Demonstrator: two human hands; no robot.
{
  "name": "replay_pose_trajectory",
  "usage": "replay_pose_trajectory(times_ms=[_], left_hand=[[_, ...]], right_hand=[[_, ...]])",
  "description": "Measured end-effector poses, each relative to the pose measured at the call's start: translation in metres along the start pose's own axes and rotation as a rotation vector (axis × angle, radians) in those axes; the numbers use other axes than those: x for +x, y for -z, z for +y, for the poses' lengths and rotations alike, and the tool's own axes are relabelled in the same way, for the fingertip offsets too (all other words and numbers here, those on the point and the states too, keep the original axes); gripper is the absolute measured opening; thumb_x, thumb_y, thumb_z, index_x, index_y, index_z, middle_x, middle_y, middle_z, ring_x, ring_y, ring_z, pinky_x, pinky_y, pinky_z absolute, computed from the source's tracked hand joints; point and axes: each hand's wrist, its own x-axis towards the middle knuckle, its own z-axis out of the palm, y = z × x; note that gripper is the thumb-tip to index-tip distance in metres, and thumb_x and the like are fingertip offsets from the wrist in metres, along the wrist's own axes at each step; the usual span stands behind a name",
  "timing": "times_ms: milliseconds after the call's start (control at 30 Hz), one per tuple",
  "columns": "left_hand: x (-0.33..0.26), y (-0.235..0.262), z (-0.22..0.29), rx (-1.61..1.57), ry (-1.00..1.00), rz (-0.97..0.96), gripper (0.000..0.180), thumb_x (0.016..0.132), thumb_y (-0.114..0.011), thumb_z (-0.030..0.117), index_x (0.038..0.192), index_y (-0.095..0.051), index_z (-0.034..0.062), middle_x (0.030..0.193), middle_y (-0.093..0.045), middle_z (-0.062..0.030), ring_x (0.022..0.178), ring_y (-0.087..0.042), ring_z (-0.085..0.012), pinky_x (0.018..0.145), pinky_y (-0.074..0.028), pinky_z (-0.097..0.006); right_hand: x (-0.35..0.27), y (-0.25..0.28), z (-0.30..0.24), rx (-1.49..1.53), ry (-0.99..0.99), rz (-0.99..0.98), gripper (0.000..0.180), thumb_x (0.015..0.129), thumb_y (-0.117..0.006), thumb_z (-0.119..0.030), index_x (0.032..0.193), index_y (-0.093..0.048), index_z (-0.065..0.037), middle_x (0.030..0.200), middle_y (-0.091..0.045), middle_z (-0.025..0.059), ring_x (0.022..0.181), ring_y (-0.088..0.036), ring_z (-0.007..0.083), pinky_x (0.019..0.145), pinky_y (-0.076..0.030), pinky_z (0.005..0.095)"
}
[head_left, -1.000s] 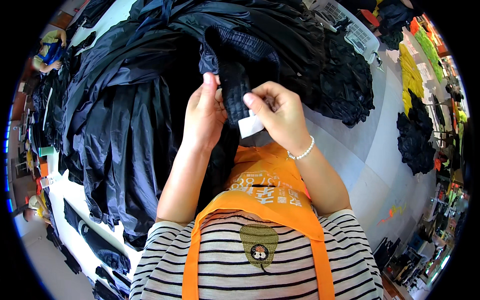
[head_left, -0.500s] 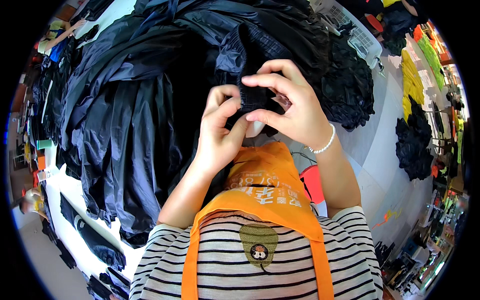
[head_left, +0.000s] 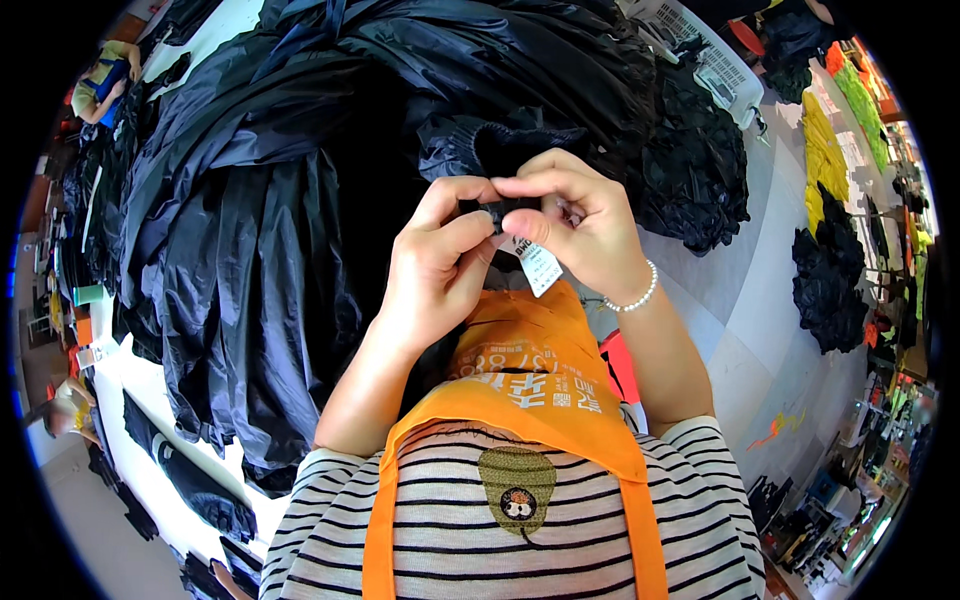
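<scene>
Both of my hands pinch the gathered elastic waistband (head_left: 510, 207) of a black garment, close in front of my orange apron. My left hand (head_left: 440, 250) is closed on the band from the left, thumb and forefinger together. From the right, my right hand (head_left: 585, 220) grips the same stretch, the fingertips of both hands almost touching. A white printed label (head_left: 538, 262) hangs from the band below my right thumb. Just beyond the fingers, more of the garment's ruffled dark fabric (head_left: 470, 145) bunches up. The rest of it merges into the dark cloth behind.
A big heap of shiny black garments (head_left: 250, 190) fills the left and far side. Another black pile (head_left: 695, 170) lies at the right, beside a white plastic basket (head_left: 735, 85). Yellow cloth (head_left: 825, 150) and black cloth (head_left: 830, 280) lie farther right. Another person (head_left: 105, 85) is at far left.
My hands have come closer together and folded the waistband down between the fingers. The white label has swung into plain view. The person at far left has drawn an arm in.
</scene>
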Motion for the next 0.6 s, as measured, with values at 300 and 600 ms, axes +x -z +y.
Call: replay_pose_trajectory(times_ms=[300, 600], left_hand=[[-0.002, -0.004, -0.006, -0.259, 0.108, -0.021, 0.01, 0.084, -0.061, -0.004, 0.093, -0.063, -0.0028, 0.103, -0.056, -0.0104, 0.087, -0.056, -0.0186, 0.074, -0.045, -0.026], [-0.005, -0.006, -0.009, -0.41, 0.199, -0.042, 0.011, 0.086, -0.058, -0.005, 0.094, -0.064, -0.0028, 0.102, -0.055, -0.0077, 0.089, -0.054, -0.0152, 0.076, -0.045, -0.023]], right_hand=[[-0.008, -0.019, -0.001, -0.006, 0.002, 0.296, 0.005, 0.084, -0.069, -0.004, 0.088, -0.068, -0.001, 0.082, -0.058, -0.0017, 0.06, -0.046, 0.003, 0.053, -0.037, 0.018], [-0.014, -0.004, 0.001, -0.027, -0.088, 0.163, 0.01, 0.08, -0.073, -0.006, 0.089, -0.07, -0.001, 0.083, -0.058, -0.0007, 0.059, -0.044, 0.0029, 0.053, -0.035, 0.0177]])
